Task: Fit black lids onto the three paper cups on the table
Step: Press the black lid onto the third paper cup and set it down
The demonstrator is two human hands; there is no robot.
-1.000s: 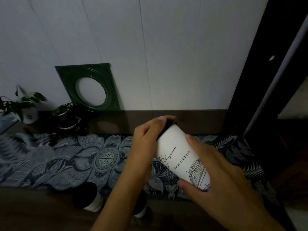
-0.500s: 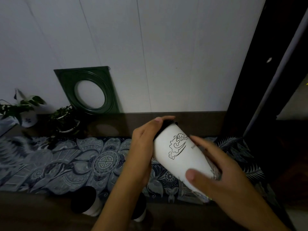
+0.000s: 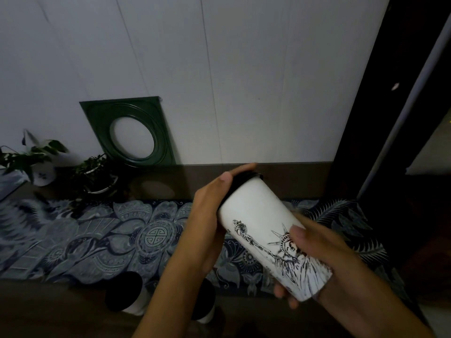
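I hold a tall white paper cup point(image 3: 258, 225) with a Statue of Liberty drawing, tilted up and to the left above the table. My right hand point(image 3: 324, 262) grips its lower body. My left hand point(image 3: 212, 215) wraps the cup's top, fingers pressed over the black lid point(image 3: 244, 179) on its rim. Two more white cups stand near the table's front edge: one cup with a black lid point(image 3: 124, 295) at the left, a second cup point(image 3: 205, 301) partly hidden behind my left forearm.
A patterned dark-blue runner point(image 3: 97, 237) covers the brown table. A green square frame with a round hole point(image 3: 131, 132) leans on the white wall. Two potted plants point(image 3: 95, 176) stand at the back left. A dark post point(image 3: 380, 118) rises on the right.
The cup has turned in my hands: the cloud drawing and lettering gave way to the Statue of Liberty face. My right hand shifted its grip lower on the cup; my left stays on the lid.
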